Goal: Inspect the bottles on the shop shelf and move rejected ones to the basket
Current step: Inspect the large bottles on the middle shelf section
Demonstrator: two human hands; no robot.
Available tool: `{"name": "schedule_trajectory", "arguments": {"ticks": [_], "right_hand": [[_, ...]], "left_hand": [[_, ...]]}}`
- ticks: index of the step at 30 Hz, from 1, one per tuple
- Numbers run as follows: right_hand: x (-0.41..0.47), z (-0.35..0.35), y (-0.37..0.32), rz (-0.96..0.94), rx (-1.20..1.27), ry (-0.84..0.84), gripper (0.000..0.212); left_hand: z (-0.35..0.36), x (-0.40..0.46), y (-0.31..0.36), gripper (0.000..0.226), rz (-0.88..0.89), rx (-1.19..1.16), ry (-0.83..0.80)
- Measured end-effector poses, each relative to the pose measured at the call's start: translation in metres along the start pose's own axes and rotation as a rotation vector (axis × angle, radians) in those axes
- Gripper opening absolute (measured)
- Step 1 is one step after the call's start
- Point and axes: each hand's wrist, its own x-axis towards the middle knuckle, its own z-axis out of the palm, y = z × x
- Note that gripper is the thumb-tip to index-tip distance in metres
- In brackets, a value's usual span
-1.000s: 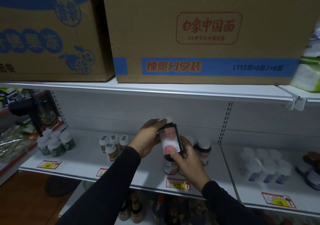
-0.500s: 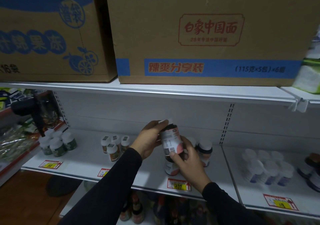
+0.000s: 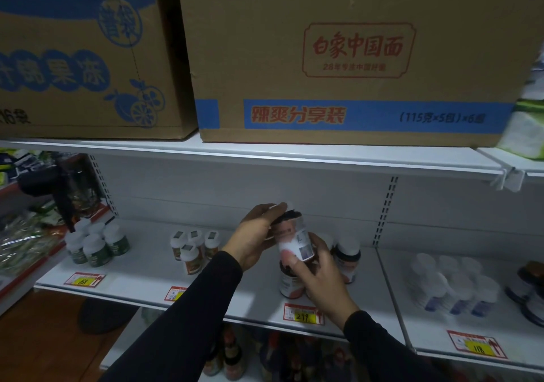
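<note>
A dark bottle with a white and pink label [image 3: 293, 239] is held up above the white shelf [image 3: 147, 266], tilted slightly. My left hand [image 3: 254, 236] grips its cap and upper part. My right hand [image 3: 318, 272] grips its lower part, thumb on the label. Directly below stands another bottle of the same kind [image 3: 290, 283], and one more [image 3: 347, 256] stands behind my right hand. No basket is in view.
Green-labelled white bottles [image 3: 94, 244] stand at the shelf's left, small brown bottles [image 3: 192, 247] in the middle, pale bottles [image 3: 453, 284] on the right. Two cardboard boxes [image 3: 338, 57] sit on the shelf above. Dark bottles [image 3: 232, 355] fill the shelf below.
The bottle has been turned in my hands, so a different side of its label, with small print, now faces me. Both hands have stayed on it at about the same place.
</note>
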Motion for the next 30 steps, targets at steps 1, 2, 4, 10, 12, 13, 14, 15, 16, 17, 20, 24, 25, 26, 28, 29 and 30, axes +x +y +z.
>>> {"name": "schedule_trajectory", "arguments": {"ticks": [1,2,4,10,12,13,14,15,16,17,20,24,25,26,28,29,30], "right_hand": [[0.001,0.0,0.0,-0.003,0.008,-0.007,0.04],[0.001,0.0,0.001,-0.008,0.003,-0.009,0.04],[0.001,0.0,0.0,-0.018,-0.009,-0.015,0.04],[0.003,-0.001,0.006,0.004,-0.001,-0.047,0.062],[0.003,-0.001,0.008,0.007,0.005,-0.049,0.061],[0.003,-0.001,0.009,0.004,0.012,-0.046,0.059],[0.004,-0.001,0.009,-0.005,0.015,-0.041,0.056],[0.004,0.0,0.009,-0.017,0.02,-0.038,0.054],[0.004,0.0,0.008,-0.028,0.022,-0.036,0.052],[0.005,0.0,0.006,-0.039,0.02,-0.03,0.049],[0.007,0.001,0.001,-0.079,-0.031,0.034,0.038],[0.011,0.0,0.002,-0.075,-0.051,0.059,0.055],[0.011,0.0,0.002,-0.068,-0.044,0.038,0.058],[0.012,0.0,0.002,-0.06,-0.034,0.019,0.062],[0.011,0.001,0.002,-0.06,-0.021,-0.002,0.065],[0.011,0.002,0.003,-0.067,-0.021,-0.009,0.066],[0.011,0.002,0.003,-0.071,-0.021,-0.014,0.066]], "left_hand": [[-0.001,0.001,0.0,0.032,-0.001,-0.009,-0.004],[-0.001,0.002,0.0,0.033,0.0,-0.019,-0.001],[-0.001,0.003,-0.002,0.039,0.007,-0.036,0.025],[-0.001,0.005,-0.005,0.05,0.029,-0.031,0.097],[-0.001,0.006,-0.006,0.048,0.026,-0.023,0.081],[-0.002,0.006,-0.006,0.047,0.024,-0.012,0.069],[-0.002,0.006,-0.006,0.045,0.022,0.004,0.055],[-0.001,0.005,-0.006,0.044,0.019,0.014,0.043],[-0.001,0.005,-0.006,0.043,0.016,0.026,0.035],[-0.002,0.005,-0.007,0.045,0.011,0.04,0.025],[-0.002,0.005,-0.01,0.053,-0.019,0.064,0.015],[0.001,0.006,-0.009,0.038,-0.09,0.016,0.055],[0.002,0.006,-0.008,0.036,-0.125,-0.009,0.066],[0.002,0.007,-0.007,0.036,-0.167,-0.046,0.082],[0.001,0.007,-0.007,0.038,-0.248,-0.15,0.099],[0.001,0.008,-0.007,0.038,-0.272,-0.208,0.099],[0.0,0.008,-0.008,0.036,-0.286,-0.253,0.094]]}}
